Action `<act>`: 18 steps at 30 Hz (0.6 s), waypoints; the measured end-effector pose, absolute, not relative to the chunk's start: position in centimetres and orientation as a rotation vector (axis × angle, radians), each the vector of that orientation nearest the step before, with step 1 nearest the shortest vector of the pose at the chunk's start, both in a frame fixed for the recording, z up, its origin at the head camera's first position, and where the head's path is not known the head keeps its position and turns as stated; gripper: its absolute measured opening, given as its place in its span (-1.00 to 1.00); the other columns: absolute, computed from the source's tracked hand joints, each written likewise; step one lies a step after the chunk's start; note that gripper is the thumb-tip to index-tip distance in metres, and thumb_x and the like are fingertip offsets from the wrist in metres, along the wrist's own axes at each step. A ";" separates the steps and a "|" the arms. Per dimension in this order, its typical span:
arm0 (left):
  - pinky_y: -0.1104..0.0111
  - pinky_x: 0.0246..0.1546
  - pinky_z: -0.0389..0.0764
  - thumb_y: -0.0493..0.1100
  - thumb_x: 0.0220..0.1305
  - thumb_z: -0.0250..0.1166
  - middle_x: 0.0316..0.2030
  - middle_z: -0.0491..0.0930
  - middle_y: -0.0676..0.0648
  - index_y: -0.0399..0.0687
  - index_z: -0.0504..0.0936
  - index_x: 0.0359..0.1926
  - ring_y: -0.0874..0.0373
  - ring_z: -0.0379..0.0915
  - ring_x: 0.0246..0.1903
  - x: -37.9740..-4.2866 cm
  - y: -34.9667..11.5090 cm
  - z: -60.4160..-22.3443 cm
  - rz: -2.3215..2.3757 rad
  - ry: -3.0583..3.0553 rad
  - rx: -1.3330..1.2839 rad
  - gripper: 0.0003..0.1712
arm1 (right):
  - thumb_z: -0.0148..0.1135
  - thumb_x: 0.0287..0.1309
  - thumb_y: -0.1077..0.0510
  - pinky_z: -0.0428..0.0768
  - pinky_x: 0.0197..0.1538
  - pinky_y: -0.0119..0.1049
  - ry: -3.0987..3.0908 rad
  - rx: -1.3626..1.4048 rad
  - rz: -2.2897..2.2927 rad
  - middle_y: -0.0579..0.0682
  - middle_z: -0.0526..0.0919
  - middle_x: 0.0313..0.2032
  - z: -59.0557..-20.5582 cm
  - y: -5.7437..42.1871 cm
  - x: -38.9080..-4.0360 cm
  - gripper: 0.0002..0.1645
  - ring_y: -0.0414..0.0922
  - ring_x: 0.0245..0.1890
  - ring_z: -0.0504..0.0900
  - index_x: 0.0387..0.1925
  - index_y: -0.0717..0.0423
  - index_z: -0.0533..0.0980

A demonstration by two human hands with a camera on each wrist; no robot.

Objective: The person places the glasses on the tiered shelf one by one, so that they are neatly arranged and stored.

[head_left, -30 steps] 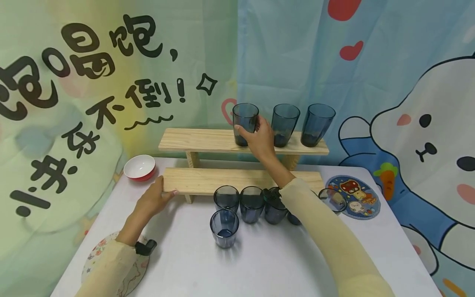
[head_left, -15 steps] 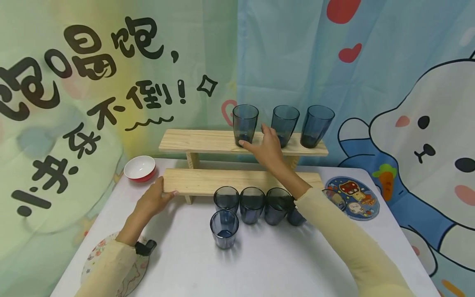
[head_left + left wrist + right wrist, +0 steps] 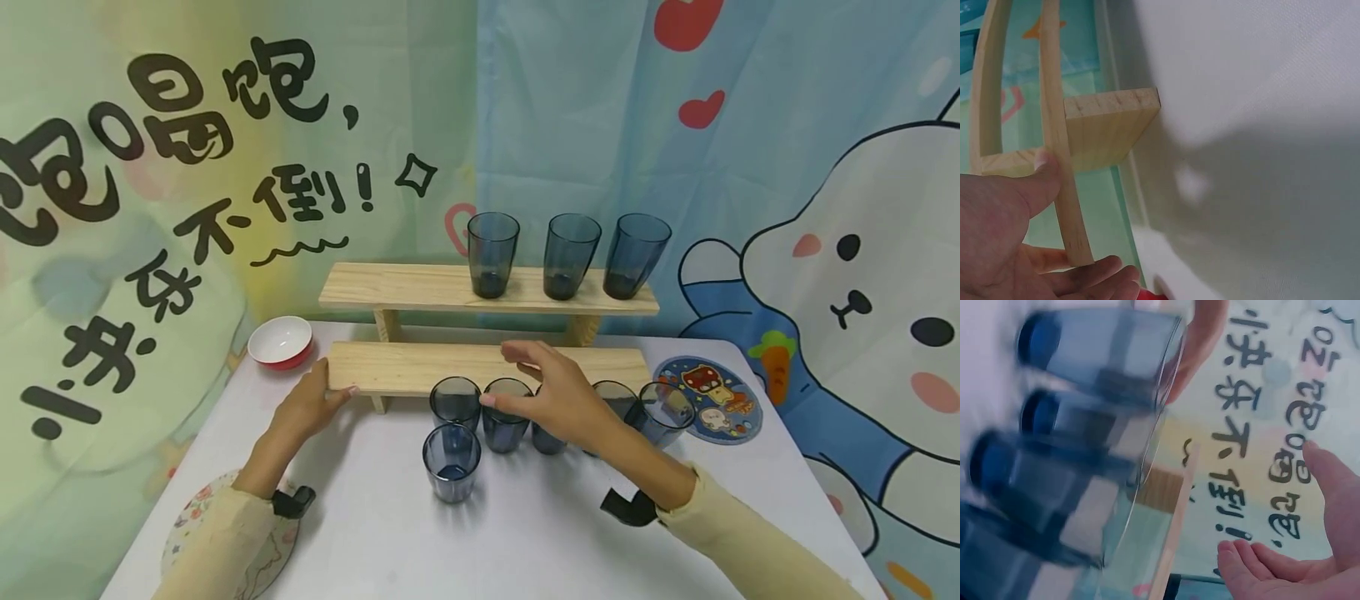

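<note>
Three blue-tinted glasses stand on the upper board (image 3: 397, 285) of a two-tier wooden shelf: a left glass (image 3: 492, 258), a middle glass (image 3: 572, 260) and a right glass (image 3: 636, 260). My left hand (image 3: 303, 407) grips the left end of the lower board (image 3: 420, 367). In the left wrist view its thumb (image 3: 1044, 181) presses the board and its fingers bend round the end. My right hand (image 3: 566, 398), holding nothing, hovers over a row of several glasses before the shelf, partly hiding them. One more glass (image 3: 452, 467) stands in front of that row.
A red-and-white bowl (image 3: 279, 343) sits left of the shelf. To the right lies a round blue cartoon mat (image 3: 727, 408). A patterned round mat (image 3: 183, 533) lies under the left forearm. Behind hangs a printed curtain (image 3: 420, 100). White covers the table (image 3: 525, 542).
My right hand has let go of the left glass on the upper board and come down towards the front row. My left hand stays on the lower board.
</note>
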State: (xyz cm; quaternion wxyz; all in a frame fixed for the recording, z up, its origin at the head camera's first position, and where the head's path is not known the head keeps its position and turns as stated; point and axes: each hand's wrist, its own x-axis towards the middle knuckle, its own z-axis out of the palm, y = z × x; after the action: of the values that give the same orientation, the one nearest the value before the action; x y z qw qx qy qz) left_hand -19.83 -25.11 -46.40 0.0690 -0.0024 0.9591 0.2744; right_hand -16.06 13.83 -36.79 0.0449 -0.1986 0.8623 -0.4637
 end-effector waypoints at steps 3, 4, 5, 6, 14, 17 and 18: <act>-0.30 0.30 0.39 0.12 0.55 0.24 0.39 0.28 -0.65 -0.53 -0.03 0.56 -0.51 0.30 0.39 -19.8 -25.0 -46.4 0.834 2.889 0.001 0.01 | 0.63 0.09 -0.19 0.45 0.45 -0.12 2.599 -0.598 -1.418 0.04 0.51 0.40 -37.4 14.1 -14.2 0.03 0.02 0.45 0.48 0.48 0.05 0.37; -0.30 0.30 0.39 0.12 0.56 0.24 0.39 0.28 -0.65 -0.53 -0.03 0.56 -0.51 0.30 0.39 -19.8 -25.1 -46.4 0.833 2.891 0.000 0.01 | 0.64 0.07 -0.18 0.45 0.45 -0.14 2.579 -0.590 -1.424 0.03 0.51 0.40 -37.7 14.1 -13.7 0.04 0.01 0.45 0.48 0.49 0.04 0.37; -0.30 0.29 0.40 0.12 0.56 0.24 0.38 0.28 -0.65 -0.53 -0.02 0.56 -0.51 0.31 0.38 -19.8 -25.1 -46.4 0.833 2.892 0.000 0.00 | 0.65 0.06 -0.18 0.45 0.45 -0.16 2.559 -0.574 -1.428 0.02 0.51 0.40 -38.1 14.1 -13.3 0.05 -0.01 0.45 0.48 0.49 0.04 0.37; -0.31 0.29 0.40 0.12 0.56 0.24 0.38 0.29 -0.65 -0.53 -0.02 0.55 -0.52 0.31 0.38 -19.7 -25.1 -46.3 0.831 2.894 -0.002 0.00 | 0.66 0.05 -0.18 0.44 0.46 -0.19 2.545 -0.556 -1.428 0.00 0.51 0.39 -38.5 14.0 -12.9 0.07 -0.02 0.45 0.47 0.49 0.04 0.36; -0.31 0.30 0.38 0.10 0.55 0.25 0.39 0.29 -0.64 -0.51 -0.01 0.56 -0.52 0.29 0.40 -19.7 -25.1 -46.8 0.839 2.899 -0.008 -0.01 | 0.67 0.04 -0.19 0.38 0.49 -0.16 2.413 -0.518 -1.466 0.04 0.47 0.37 -44.6 12.1 -10.0 0.12 0.04 0.43 0.46 0.50 0.14 0.32; -0.31 0.29 0.39 0.09 0.55 0.26 0.39 0.30 -0.64 -0.51 0.00 0.56 -0.51 0.30 0.39 -19.8 -25.0 -46.7 0.843 2.901 -0.010 -0.02 | 0.68 0.04 -0.16 0.38 0.49 -0.16 2.385 -0.539 -1.522 0.07 0.47 0.34 -46.5 11.3 -9.6 0.10 0.04 0.43 0.45 0.47 0.17 0.33; -0.31 0.29 0.40 0.10 0.55 0.25 0.38 0.30 -0.64 -0.52 0.00 0.56 -0.51 0.30 0.39 -19.8 -25.0 -46.7 0.842 2.902 -0.006 -0.01 | 0.68 0.03 -0.15 0.38 0.49 -0.16 2.388 -0.545 -1.539 0.08 0.48 0.33 -46.9 11.1 -9.6 0.10 0.04 0.43 0.46 0.47 0.17 0.33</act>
State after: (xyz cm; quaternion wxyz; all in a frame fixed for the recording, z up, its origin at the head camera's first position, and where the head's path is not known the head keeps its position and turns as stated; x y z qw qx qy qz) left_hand -19.76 -24.98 -46.68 0.0599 -0.0020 0.9586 0.2782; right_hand -9.57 11.10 -46.94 0.1241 -0.1869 0.8192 -0.5278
